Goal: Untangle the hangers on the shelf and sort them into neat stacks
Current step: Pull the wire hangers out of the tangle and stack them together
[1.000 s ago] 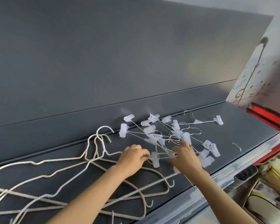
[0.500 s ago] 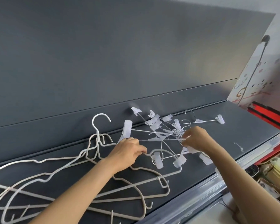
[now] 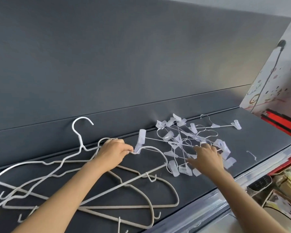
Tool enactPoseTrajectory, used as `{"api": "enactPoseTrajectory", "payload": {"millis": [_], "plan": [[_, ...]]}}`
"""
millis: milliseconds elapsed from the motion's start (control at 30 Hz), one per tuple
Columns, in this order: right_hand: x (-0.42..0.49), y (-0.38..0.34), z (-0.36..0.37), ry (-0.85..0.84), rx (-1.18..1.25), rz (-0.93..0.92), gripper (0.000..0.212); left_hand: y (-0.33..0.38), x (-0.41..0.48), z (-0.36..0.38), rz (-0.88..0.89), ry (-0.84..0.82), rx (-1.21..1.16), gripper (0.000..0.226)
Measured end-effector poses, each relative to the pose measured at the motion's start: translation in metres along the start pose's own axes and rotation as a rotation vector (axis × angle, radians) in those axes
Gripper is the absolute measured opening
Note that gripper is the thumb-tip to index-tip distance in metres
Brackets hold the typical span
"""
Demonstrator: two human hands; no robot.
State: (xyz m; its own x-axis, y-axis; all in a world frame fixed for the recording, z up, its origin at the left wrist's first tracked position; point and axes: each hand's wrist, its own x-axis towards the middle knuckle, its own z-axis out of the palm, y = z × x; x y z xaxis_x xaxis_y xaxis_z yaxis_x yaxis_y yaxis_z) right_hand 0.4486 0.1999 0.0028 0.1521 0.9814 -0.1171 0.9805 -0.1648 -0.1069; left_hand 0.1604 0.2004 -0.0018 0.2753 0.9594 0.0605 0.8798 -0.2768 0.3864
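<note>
On the dark grey shelf (image 3: 252,142) lie two heaps. At the left are several white and beige coated wire hangers (image 3: 124,184), overlapping; one white hanger's hook (image 3: 79,130) leans against the back panel. My left hand (image 3: 112,153) grips the curved wire of one coated hanger (image 3: 154,148), next to a clear clip (image 3: 141,140). Right of it is a tangle of thin metal clip hangers (image 3: 178,137) with clear plastic clips. My right hand (image 3: 207,158) rests on that tangle with fingers spread. A single clip hanger (image 3: 223,126) lies at the back right.
A tall grey back panel (image 3: 141,64) rises behind the shelf. A small loose wire piece (image 3: 252,155) lies near the front right edge. Past the right end are a printed board (image 3: 267,91), a red object (image 3: 284,121) and boxes (image 3: 282,190) lower down.
My left hand has drawn the coated hanger to the left, away from the clip tangle. My right hand has come down from pinching the lifted clips and now lies spread on the tangle.
</note>
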Motion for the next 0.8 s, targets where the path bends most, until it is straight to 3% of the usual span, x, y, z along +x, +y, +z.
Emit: {"api": "enactPoseTrajectory", "payload": {"millis": [100,200,300,467,567,667,800], "plan": [[-0.022,-0.011,0.012,0.148,0.121,-0.077,0.039,-0.007,-0.003,-0.001,0.01,0.026,-0.02,0.023],[-0.038,-0.02,0.029,0.075,0.185,-0.134,0.039,-0.015,-0.008,-0.003,0.026,0.032,-0.041,0.022],[-0.043,-0.024,0.045,-0.008,0.056,-0.197,0.043,-0.02,-0.015,-0.008,0.05,0.006,-0.046,0.021],[-0.037,-0.02,0.051,0.036,0.132,-0.266,0.038,-0.031,-0.03,-0.016,0.038,-0.201,0.002,0.021],[-0.04,-0.031,0.045,0.085,0.098,-0.225,0.042,-0.034,-0.038,-0.014,0.019,-0.227,-0.019,0.022],[-0.053,-0.066,0.037,0.146,0.232,-0.359,0.038,-0.029,-0.04,-0.006,0.018,-0.245,-0.038,0.022],[-0.066,-0.119,0.041,-0.037,0.215,-0.518,0.039,-0.033,-0.051,-0.004,0.031,-0.17,-0.077,0.028]]}}
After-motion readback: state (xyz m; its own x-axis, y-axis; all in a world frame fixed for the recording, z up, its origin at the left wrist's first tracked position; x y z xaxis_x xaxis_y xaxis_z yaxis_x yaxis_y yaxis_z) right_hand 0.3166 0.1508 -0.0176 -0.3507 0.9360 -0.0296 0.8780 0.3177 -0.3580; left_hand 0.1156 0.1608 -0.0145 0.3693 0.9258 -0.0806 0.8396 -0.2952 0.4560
